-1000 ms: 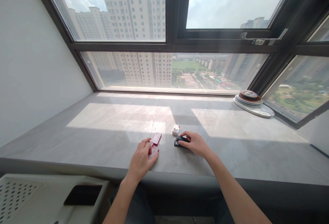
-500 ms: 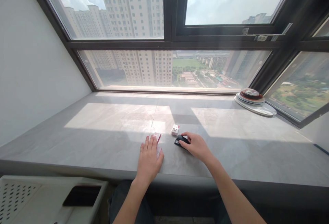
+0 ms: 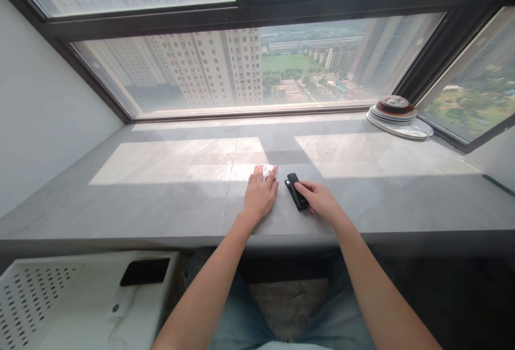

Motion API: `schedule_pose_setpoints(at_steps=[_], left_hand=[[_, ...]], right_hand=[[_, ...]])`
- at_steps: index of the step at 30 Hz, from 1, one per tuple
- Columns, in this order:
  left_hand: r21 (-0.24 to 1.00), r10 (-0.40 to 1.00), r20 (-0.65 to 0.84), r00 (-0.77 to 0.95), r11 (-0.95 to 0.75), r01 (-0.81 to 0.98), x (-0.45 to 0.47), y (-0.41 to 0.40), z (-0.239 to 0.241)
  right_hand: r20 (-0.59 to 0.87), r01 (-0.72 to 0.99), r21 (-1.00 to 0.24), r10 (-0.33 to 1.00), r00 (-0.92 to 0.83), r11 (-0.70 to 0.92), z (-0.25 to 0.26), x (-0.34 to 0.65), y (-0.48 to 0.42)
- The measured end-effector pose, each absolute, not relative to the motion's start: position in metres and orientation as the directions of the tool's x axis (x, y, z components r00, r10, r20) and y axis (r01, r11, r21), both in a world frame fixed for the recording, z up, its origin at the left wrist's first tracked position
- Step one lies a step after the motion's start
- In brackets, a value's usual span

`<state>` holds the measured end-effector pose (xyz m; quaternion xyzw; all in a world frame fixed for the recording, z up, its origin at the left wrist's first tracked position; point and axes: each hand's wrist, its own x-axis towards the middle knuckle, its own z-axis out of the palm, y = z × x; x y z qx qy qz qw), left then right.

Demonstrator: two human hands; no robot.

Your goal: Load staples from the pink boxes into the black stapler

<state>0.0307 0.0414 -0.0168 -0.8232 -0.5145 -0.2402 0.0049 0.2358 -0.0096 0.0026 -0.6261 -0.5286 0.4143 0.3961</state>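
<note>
A black stapler is tilted on the grey stone sill, its front pointing away from me and slightly left. My right hand grips its right side, thumb on top and fingers partly hidden behind it. To the left, my left hand lies palm down with fingers stretched forward. Under and between those fingertips shows a small white box with red marks, mostly covered. Whether the fingers press on it or only rest there, I cannot tell.
Stacked plates stand in the far right corner of the sill by the window frame. Below the front edge at left is a white perforated unit with a black phone-like slab on it.
My left hand has moved right, onto the small white box. The stapler has turned to point more away from me, still in my right hand. The view has tipped downward.
</note>
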Motion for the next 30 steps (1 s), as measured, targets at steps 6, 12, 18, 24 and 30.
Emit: schedule_pose_setpoints(at_steps=[6,12,18,24,30], left_hand=[[0.304,0.862,0.387,0.329,-0.455,0.837,0.034,0.016,-0.027],[0.341,0.883,0.373,0.286,-0.417,0.843,0.021,-0.009,-0.025],[0.337,0.887,0.399,0.234,-0.379,0.862,-0.037,-0.005,-0.019],[0.33,0.892,0.394,0.222,-0.363,0.872,-0.125,0.014,-0.017],[0.343,0.903,0.404,0.148,-0.299,0.891,-0.163,0.026,-0.02]], right_hand=[[-0.147,0.079,-0.986,0.988,0.038,-0.149,-0.014,0.221,-0.014],[-0.08,0.064,-0.995,0.995,-0.061,-0.076,-0.019,0.176,-0.011],[-0.063,0.035,-0.998,0.974,-0.218,-0.056,-0.02,0.117,0.007],[-0.067,0.032,-0.998,0.935,-0.349,-0.06,-0.022,0.04,0.034],[-0.084,0.037,-0.996,0.928,-0.363,-0.076,-0.022,-0.008,0.052]])
